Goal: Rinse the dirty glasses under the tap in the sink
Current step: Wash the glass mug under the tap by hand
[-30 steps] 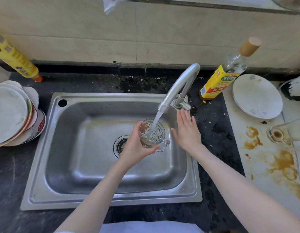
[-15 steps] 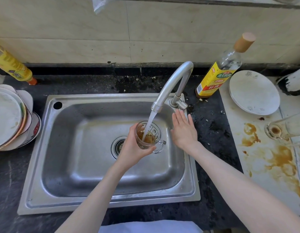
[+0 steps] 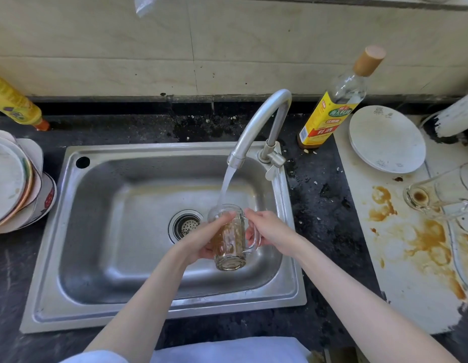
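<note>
Glass mug (image 3: 229,239): clear, ribbed pattern, amber-brown liquid inside. Sink (image 3: 138,258): brushed steel grey, faint yellowish stain on back wall. Tap (image 3: 256,121): matt silver. Bench (image 3: 324,205): black, speckled with pale crumbs. Bottle (image 3: 329,113): clear glass, yellow label with red band and green oval, tan cap. White board (image 3: 411,258): brown splashes. Plate (image 3: 387,138): white, small grey floral motifs. Wall tiles (image 3: 96,48): beige. Left bottle (image 3: 13,103): yellow, orange cap.

Stained counter (image 3: 319,218), plates (image 3: 387,138), bottles (image 3: 329,113).
</note>
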Motion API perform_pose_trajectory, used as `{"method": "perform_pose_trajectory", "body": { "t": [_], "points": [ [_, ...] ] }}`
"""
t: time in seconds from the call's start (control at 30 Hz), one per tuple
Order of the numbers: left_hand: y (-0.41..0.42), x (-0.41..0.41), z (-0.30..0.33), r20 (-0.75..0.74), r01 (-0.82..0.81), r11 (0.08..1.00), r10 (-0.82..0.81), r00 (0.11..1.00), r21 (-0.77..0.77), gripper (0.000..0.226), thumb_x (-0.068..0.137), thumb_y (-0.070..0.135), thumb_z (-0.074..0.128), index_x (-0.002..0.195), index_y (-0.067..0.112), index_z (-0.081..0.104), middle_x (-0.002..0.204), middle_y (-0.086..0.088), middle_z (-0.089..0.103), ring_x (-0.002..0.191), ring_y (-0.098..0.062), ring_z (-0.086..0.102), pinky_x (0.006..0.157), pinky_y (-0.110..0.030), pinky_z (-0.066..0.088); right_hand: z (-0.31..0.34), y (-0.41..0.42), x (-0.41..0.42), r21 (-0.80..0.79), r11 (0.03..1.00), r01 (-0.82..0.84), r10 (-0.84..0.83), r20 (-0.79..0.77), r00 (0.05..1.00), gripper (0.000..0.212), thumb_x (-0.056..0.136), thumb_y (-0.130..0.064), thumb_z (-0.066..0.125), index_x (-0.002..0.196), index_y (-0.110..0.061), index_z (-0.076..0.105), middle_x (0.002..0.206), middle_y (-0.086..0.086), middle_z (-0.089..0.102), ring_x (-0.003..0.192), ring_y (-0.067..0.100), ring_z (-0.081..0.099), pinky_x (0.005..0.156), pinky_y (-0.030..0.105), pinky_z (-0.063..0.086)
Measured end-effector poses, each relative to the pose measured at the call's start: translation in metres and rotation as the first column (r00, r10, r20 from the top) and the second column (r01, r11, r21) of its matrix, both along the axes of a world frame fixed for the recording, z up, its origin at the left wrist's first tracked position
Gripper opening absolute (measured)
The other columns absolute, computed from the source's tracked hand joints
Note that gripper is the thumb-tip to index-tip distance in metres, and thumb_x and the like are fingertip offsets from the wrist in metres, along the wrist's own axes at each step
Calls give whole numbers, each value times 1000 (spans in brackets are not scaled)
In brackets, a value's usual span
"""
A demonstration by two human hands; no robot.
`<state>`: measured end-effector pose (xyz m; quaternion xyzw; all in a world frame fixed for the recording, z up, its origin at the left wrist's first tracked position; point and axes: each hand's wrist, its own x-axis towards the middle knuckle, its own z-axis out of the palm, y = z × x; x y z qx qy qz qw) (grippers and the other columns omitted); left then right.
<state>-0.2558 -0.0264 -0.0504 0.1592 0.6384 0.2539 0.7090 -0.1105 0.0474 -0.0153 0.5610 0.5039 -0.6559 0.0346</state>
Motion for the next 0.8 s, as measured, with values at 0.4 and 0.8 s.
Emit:
{"method": "perform_pose_trajectory", "body": {
  "t": [0.4,0.8],
  "points": [
    [2,-3,1,107,-340,933,329,938,113,54,101,46,18,112,13,60,83,-2,72,68,-10,66,62,-26,50,-9,10,-50,-55,905,422,-422,21,906,45,102,-32,27,65,-12,44,55,3,42,50,15,39,51,24,38],
    [14,-8,11,-82,-304,944,316,945,130,56,98,51,26,110,12,63,97,-14,71,86,-28,69,80,-41,56,-8,8,-48,-367,760,537,-610,-117,783,43,102,-35,30,63,-17,35,34,-8,28,28,6,27,32,12,24]
  ]
}}
